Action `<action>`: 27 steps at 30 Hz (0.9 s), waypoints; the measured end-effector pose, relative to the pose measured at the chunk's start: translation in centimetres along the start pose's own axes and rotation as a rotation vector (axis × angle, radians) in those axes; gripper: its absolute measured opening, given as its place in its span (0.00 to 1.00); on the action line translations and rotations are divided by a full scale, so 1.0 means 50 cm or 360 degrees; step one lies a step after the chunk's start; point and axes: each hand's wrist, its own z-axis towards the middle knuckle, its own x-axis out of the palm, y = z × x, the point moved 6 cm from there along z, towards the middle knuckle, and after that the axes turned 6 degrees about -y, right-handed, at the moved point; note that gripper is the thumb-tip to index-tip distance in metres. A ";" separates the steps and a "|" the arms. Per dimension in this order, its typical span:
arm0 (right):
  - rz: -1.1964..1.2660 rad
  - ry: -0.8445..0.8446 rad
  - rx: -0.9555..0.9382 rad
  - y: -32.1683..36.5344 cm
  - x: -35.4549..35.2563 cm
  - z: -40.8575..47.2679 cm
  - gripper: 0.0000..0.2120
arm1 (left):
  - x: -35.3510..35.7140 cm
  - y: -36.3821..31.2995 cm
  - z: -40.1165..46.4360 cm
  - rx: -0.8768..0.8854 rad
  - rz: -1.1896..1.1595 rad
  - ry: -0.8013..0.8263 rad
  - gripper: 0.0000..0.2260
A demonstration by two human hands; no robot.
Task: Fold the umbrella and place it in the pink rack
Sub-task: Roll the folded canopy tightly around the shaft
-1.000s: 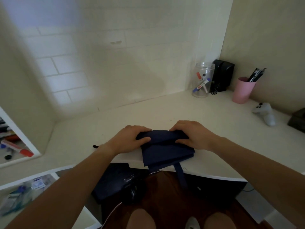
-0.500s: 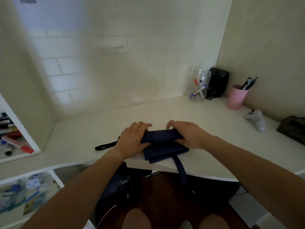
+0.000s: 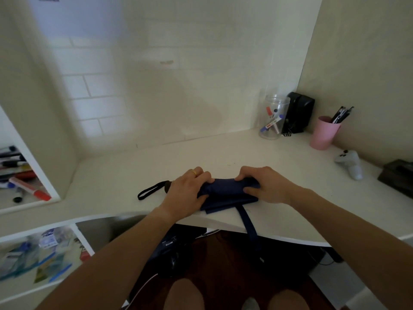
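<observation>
Since the earlier frame, both hands had rolled the umbrella [image 3: 225, 193] tighter; left hand [image 3: 187, 191] and right hand [image 3: 263, 185] grasped its soft navy fabric, wrist loop [image 3: 149, 191] showing.

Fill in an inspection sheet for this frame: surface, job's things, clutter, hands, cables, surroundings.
Surface: white desk, curved front edge.
Job's things: navy umbrella lying at the desk edge, closing strap hanging over; wrist loop on the desk; pink cup with pens.
Clutter: clear jar of markers, black speaker, white controller.
Hands: left hand and right hand grip the umbrella.
Cables: nothing seen on the desk.
Surroundings: tiled wall, shelf with markers.
</observation>
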 end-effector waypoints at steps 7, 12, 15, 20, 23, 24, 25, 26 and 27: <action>-0.0226 -0.0339 -0.0270 0.016 0.020 -0.041 0.14 | -0.008 0.005 0.009 -0.0232 -0.0369 0.0231 0.13; -0.0385 -0.0615 -0.0323 0.042 0.036 -0.083 0.13 | 0.003 0.014 0.024 -0.0527 -0.0670 0.0431 0.06; -0.0312 -0.0747 -0.0153 0.069 0.035 -0.121 0.12 | 0.005 0.009 0.025 -0.0565 -0.0628 0.0557 0.19; -0.0573 -0.0729 0.0113 0.109 0.101 -0.224 0.27 | 0.000 -0.012 0.024 -0.0485 -0.0472 0.0677 0.16; -0.0751 -0.0756 0.0072 0.116 0.129 -0.259 0.23 | 0.001 -0.019 0.011 -0.0504 -0.0431 0.0691 0.16; -0.0758 -0.0782 0.0035 0.117 0.131 -0.265 0.24 | 0.001 -0.027 0.008 -0.0484 -0.0413 0.0693 0.17; -0.0746 -0.0807 -0.0004 0.120 0.130 -0.268 0.24 | 0.001 -0.036 0.006 -0.0454 -0.0380 0.0678 0.18; -0.0730 -0.0833 -0.0042 0.125 0.127 -0.268 0.24 | 0.002 -0.044 0.005 -0.0430 -0.0333 0.0647 0.20; -0.0721 -0.0852 -0.0084 0.131 0.126 -0.268 0.23 | 0.004 -0.052 0.004 -0.0410 -0.0277 0.0605 0.23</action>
